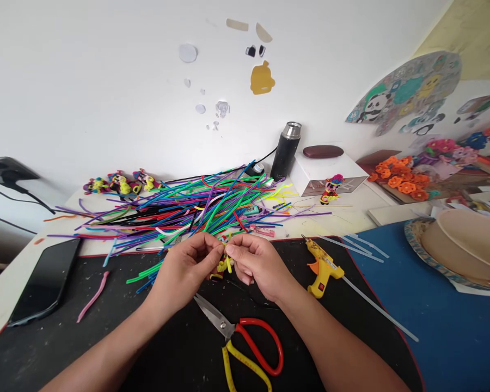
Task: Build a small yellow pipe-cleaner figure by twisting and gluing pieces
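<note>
Both hands meet over the black mat, pinching a small yellow figure of fuzzy stems between them. My left hand holds its upper left side with thumb and fingertips. From the right, my right hand grips the same piece, its thumb close to the left one. The fingers hide most of the figure; yellow loops show below them. Just under the hands lie scissors with one red and one yellow handle, blades partly apart. Behind the hands spreads a pile of coloured pipe cleaners.
A yellow glue gun lies at the right near clear glue sticks. At left are a phone and a pink stem. A flask, white box and small figures stand behind; a basket sits far right.
</note>
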Tool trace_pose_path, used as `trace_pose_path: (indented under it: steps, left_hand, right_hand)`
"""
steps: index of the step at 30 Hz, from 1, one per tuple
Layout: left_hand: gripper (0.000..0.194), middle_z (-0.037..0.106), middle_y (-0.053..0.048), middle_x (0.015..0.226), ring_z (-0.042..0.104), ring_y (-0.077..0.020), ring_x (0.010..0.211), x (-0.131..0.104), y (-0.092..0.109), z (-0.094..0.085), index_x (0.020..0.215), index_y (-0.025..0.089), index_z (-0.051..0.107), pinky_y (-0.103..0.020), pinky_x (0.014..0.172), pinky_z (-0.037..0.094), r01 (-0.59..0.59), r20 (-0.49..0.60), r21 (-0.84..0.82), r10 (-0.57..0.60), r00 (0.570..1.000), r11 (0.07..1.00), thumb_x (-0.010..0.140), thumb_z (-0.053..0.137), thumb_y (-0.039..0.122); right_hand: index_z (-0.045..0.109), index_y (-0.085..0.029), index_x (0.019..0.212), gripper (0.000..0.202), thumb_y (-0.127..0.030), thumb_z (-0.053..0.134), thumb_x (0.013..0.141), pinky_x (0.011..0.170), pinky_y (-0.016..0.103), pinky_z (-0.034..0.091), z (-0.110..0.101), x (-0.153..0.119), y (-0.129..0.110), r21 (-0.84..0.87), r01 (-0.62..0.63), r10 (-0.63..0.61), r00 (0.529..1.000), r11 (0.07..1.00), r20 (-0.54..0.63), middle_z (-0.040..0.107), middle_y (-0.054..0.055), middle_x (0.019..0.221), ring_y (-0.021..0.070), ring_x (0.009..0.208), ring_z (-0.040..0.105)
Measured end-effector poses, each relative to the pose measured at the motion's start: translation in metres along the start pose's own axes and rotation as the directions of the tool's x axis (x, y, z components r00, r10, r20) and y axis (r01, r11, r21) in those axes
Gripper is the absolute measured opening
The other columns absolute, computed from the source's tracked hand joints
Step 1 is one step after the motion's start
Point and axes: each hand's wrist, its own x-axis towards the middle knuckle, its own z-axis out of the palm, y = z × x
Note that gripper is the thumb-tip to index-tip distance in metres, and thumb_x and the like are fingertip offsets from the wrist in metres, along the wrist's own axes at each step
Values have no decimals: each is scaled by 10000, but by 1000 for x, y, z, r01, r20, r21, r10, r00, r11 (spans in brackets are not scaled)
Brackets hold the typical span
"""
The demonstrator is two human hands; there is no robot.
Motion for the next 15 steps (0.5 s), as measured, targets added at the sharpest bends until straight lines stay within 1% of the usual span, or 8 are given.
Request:
trace_pose_path:
  steps: [5,10,15]
  left_hand:
    - [351,614,21,605,538,-139,533,-3,2,2,801,199,643,-245,506,418,-22,-46,-17,21,999,1000,888,722,530]
    - [337,600,26,598,521,-130,526,-4,-4,6,806,194,656,-240,509,416,-30,-79,-50,26,997,998,908,713,510]
    - [310,624,22,630,546,-129,547,-4,-9,7,838,191,667,-236,524,436,-26,-84,-65,20,996,998,934,701,483]
  right_hand:
    - [627,-187,835,339,-476,804,831,383,209,296,-1,0,0,-5,-10,10,1000,1000,16,403,-126,474,58,374,318]
    - [623,-184,822,356,-481,818,818,382,207,277,-1,2,0,15,-17,17,1000,1000,14,386,-130,468,54,379,301]
    - [623,-186,809,381,-493,848,791,378,207,246,-1,3,2,66,-24,24,1000,998,12,367,-132,456,53,376,291]
